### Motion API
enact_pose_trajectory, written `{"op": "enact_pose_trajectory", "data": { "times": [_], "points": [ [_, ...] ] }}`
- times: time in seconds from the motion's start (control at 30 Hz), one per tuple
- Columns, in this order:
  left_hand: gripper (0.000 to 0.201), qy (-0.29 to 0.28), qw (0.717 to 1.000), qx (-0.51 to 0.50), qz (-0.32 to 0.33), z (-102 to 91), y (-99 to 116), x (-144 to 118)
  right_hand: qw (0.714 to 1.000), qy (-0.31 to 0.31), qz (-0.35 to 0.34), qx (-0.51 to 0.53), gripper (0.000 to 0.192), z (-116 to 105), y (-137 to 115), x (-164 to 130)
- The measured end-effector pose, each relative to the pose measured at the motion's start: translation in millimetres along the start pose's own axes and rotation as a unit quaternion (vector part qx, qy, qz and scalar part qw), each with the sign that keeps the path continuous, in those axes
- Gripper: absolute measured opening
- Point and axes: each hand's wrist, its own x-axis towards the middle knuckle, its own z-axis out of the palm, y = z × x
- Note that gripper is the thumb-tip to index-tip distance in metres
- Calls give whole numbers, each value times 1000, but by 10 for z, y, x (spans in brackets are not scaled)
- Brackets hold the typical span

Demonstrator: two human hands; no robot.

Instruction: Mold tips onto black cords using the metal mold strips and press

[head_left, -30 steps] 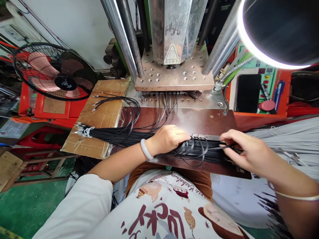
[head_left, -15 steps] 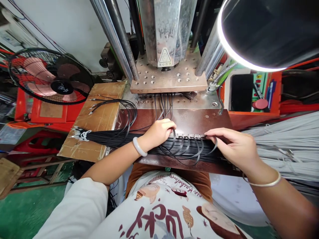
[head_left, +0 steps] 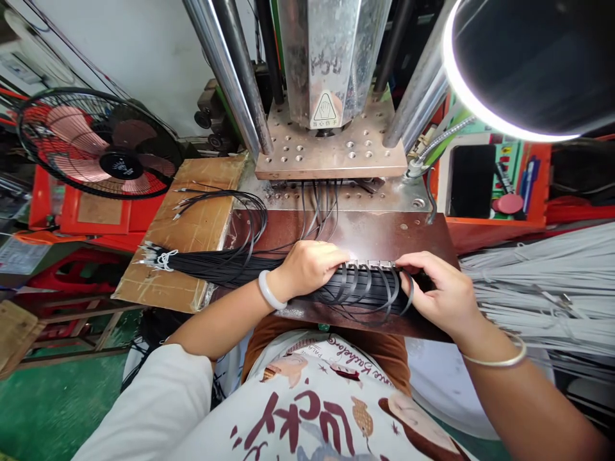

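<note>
A narrow metal strip (head_left: 369, 263) with several looped black cables (head_left: 369, 286) fixed along it spans the gap between my hands. My left hand (head_left: 311, 264) pinches its left end, fingers together. At the right end, my right hand (head_left: 435, 282) grips the strip between thumb and fingers, beside the last cable loop. Beneath the loops lies a thick bundle of black cables (head_left: 225, 266), tied with white string at its left end. Exactly how the cable ends sit in the strip is too small to make out.
A press (head_left: 331, 168) with a hand-warning label stands behind the brown worktable (head_left: 375, 227); more cables run under its plate. Left are cardboard (head_left: 187, 256) and a fan (head_left: 110, 157). A ring lamp (head_left: 485, 109) hangs upper right. Grey cables (head_left: 542, 282) and a red tray (head_left: 541, 192) lie right.
The strip has shifted slightly right at its left end. My left hand moved a little right and down; my right hand moved left, closer in. The view has turned slightly.
</note>
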Motion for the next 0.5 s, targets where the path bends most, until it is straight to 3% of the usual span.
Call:
{"op": "enact_pose_trajectory", "data": {
  "times": [0.13,0.23,0.33,0.5],
  "points": [
    [25,-56,998,10,30,14,36,-49,1000,-3,-8,3,25,25,1,-15],
    [24,-38,999,-29,22,40,18,-50,999,34,-9,-36,22,20,13,-16],
    [30,-24,997,-78,-7,31,11,-15,992,71,37,-101,17,19,48,-25],
    [38,-128,988,-56,-64,-3,30,32,980,70,69,-176,22,46,126,-67]
  ]
}}
